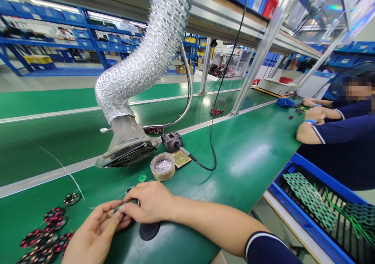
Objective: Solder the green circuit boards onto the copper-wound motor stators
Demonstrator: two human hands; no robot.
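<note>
My left hand (93, 231) and my right hand (150, 202) meet over the green bench, fingers closed around a small dark round part (135, 201). The fingers cover most of it, so its exact kind cannot be made out. Beneath my right hand lies a flat black disc (149, 231). A small green round board (142, 178) sits just beyond the knuckles. To the left of my left hand, several round black parts with red and copper-coloured segments (54, 223) lie in a loose group, and a single one (72, 198) rests apart from them.
A silver fume duct (143, 57) with its hood (129, 150) hangs ahead. A soldering iron (184, 151) rests in its stand (172, 140), beside a ring-shaped tub of metal bits (163, 167) and a sponge tray (182, 159). At right, a person (345, 119) works above a blue crate (316, 201).
</note>
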